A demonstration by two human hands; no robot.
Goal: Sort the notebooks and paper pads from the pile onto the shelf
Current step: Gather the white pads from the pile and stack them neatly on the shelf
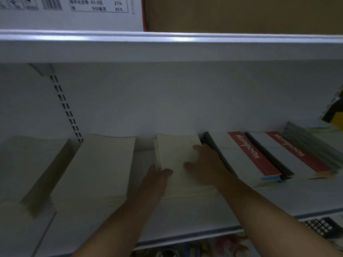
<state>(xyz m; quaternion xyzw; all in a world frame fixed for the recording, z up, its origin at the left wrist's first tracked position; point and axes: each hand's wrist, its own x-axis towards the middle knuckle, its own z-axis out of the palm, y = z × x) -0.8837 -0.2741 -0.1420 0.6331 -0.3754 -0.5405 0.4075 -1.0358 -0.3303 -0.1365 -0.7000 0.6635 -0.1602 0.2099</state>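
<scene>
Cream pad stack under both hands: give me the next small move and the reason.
Probably square the cream pad stack and let go. The left hand presses its left edge, the right hand lies flat on top beside the dark-spined notebook, and the stack already sits on the shelf near the back wall.

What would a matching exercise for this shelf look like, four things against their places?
Things: 1 white notebook with red band; 2 brown cardboard box; 3 dark mesh basket; 4 right hand.
Places: a on the top shelf; b below the shelf's front edge; c flat on the middle cream paper pad stack; d just right of that stack.
Pairs: 1-d; 2-a; 3-b; 4-c.
</scene>
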